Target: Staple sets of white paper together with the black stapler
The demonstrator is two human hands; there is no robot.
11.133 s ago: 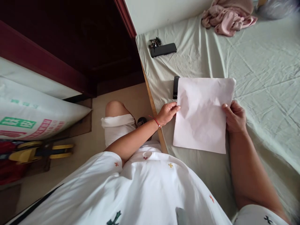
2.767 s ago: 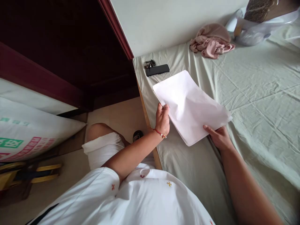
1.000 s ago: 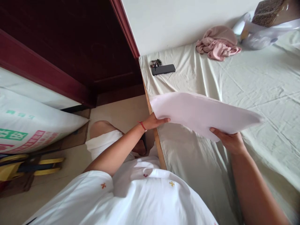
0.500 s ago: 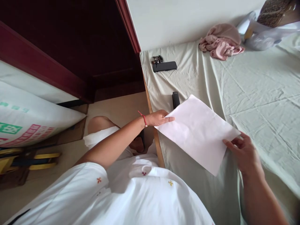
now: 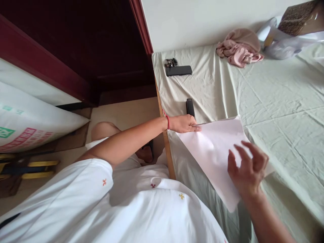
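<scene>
A pale sheet of paper (image 5: 212,145), perhaps more than one layer, lies over the near edge of the cloth-covered bed or table. My left hand (image 5: 183,124), with a red string on its wrist, pinches the sheet at its left corner, thumb on top. Over the right part of the paper is my right hand (image 5: 249,168), its fingers spread and curved with nothing between them. Whether its fingertips touch the sheet I cannot tell. Just beyond my left hand lies a small black stapler-like object (image 5: 190,107), its near end close to the paper.
Farther back on the light green cloth (image 5: 278,98) are a black phone-like object (image 5: 179,70) and a small dark cluster, maybe keys (image 5: 171,62). A pink cloth bundle (image 5: 240,49) and plastic bags (image 5: 283,45) sit by the wall. A large printed sack (image 5: 37,121) stands at left.
My right hand has let go of the paper's right corner and moved left above it, fingers spreading. My left hand has shifted right with its corner, and the sheet has turned.
</scene>
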